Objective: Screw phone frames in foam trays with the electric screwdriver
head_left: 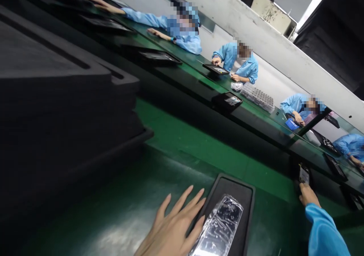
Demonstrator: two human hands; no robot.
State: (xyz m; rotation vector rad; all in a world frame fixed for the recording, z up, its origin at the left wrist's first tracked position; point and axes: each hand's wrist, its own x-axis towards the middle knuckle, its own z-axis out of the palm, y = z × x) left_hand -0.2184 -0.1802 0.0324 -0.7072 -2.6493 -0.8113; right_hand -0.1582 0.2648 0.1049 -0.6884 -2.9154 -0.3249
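Note:
My left hand (178, 225) lies at the bottom centre with its fingers spread, back of the hand up. Its thumb is against the edge of a shiny film-wrapped flat piece (220, 225), which rests in a dark tray (247, 225). Over at the right, my right hand (308, 194), in a blue sleeve, has its fingers closed at the near end of a small black tray (297, 176). A phone-like device (304, 173) shows in that tray; the fingertips are partly hidden.
At left rises a stack of black foam trays (57, 108). Dark trays with devices (233, 100) line the green bench (182, 129). Across it, several people in blue work near a clear compartment tray (257, 97) and a blue box (292, 124).

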